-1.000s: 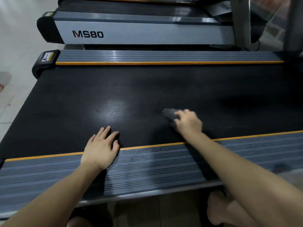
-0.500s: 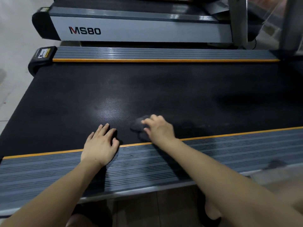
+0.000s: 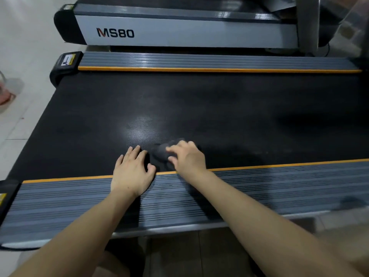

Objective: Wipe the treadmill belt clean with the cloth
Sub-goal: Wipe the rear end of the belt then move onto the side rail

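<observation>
The black treadmill belt (image 3: 199,108) fills the middle of the view, with a pale shiny patch near its centre. A small dark grey cloth (image 3: 162,151) lies bunched on the belt close to the near edge. My right hand (image 3: 186,157) grips it, fingers curled over the cloth and pressing it down; the hand is a little blurred. My left hand (image 3: 132,170) rests flat with straight fingers across the near orange strip, fingertips on the belt, just left of the cloth.
Ribbed grey side rails with orange strips (image 3: 259,188) border the belt near and far (image 3: 199,61). A second treadmill marked MS80 (image 3: 179,33) stands behind, with an upright post (image 3: 307,23) at the right. Pale floor tiles (image 3: 22,56) lie to the left.
My right hand has slid the cloth leftward along the belt, from right of centre to beside my left hand. The left hand has stayed in place.
</observation>
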`<state>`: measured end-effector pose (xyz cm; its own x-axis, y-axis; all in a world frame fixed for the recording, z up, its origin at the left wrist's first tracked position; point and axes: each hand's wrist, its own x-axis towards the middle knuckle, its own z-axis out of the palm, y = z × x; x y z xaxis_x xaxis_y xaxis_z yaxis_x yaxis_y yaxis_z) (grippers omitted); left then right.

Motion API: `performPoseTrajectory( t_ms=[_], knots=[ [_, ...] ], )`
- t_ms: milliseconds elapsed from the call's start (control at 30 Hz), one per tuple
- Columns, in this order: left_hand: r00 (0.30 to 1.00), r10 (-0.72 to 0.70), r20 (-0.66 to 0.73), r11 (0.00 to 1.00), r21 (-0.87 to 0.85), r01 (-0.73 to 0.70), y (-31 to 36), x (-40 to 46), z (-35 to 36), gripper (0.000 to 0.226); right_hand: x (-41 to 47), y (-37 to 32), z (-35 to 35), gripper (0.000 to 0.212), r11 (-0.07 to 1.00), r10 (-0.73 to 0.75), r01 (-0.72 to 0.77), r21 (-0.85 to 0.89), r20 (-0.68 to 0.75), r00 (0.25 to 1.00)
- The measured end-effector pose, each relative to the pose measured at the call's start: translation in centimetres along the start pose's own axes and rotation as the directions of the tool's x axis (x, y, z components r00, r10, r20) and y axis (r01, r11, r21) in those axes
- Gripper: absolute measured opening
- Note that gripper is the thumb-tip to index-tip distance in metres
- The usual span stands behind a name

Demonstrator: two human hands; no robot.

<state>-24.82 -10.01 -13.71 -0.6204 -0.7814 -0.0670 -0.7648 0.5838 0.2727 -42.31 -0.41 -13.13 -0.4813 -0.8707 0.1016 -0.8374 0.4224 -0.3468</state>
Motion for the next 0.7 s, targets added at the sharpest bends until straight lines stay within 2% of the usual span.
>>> performPoseTrajectory(
  t_ms=[67,133,200,300,367,433,533,600,700],
  knots=[
    [1.0,-0.019,-0.008,1.0,-0.001,0.019,0.1,-0.1,-0.1,0.054,0.1,0.5,-0.5,0.028,0.992,-0.127,0.127,0.021,0.046,0.991],
    [1.0,-0.02,-0.001,1.0,0.0,0.02,0.1,-0.2,0.0,0.055,0.7,3.1,-1.2,0.027,0.985,-0.167,0.169,-0.043,0.053,0.985],
    [1.0,-0.017,0.003,1.0,-0.012,0.017,0.1,-0.2,0.0,0.055,2.3,5.5,-1.9,0.027,0.99,-0.099,0.101,-0.095,0.029,0.995],
    [1.0,-0.005,0.008,1.0,-0.006,0.005,0.2,-0.1,-0.1,0.056,4.5,6.9,-2.2,0.03,0.993,0.095,-0.094,-0.065,0.009,0.995],
    [1.0,-0.009,0.013,1.0,-0.006,0.01,0.2,0.0,-0.1,0.057,4.4,6.4,-1.8,0.03,0.992,0.124,-0.125,-0.013,-0.029,0.992],
    [1.0,-0.02,0.02,1.0,-0.011,0.02,0.2,-0.1,-0.2,0.059,3.1,5.9,-1.5,0.028,0.999,0.0,0.002,0.04,-0.049,0.999],
    [0.999,-0.022,0.028,1.0,-0.013,0.023,0.2,-0.1,-0.3,0.062,0.6,5.8,-1.9,0.031,0.956,-0.276,0.267,0.12,0.067,0.959],
    [0.999,-0.019,0.041,1.0,-0.015,0.02,0.2,-0.2,-0.5,0.062,0.0,5.6,-2.2,0.032,0.939,-0.329,0.311,0.148,0.111,0.938],
    [0.997,-0.012,0.073,1.0,-0.017,0.013,0.1,-0.1,-0.3,0.06,0.6,4.8,-2.0,0.03,0.946,-0.318,0.309,0.097,0.099,0.943]
  ],
)
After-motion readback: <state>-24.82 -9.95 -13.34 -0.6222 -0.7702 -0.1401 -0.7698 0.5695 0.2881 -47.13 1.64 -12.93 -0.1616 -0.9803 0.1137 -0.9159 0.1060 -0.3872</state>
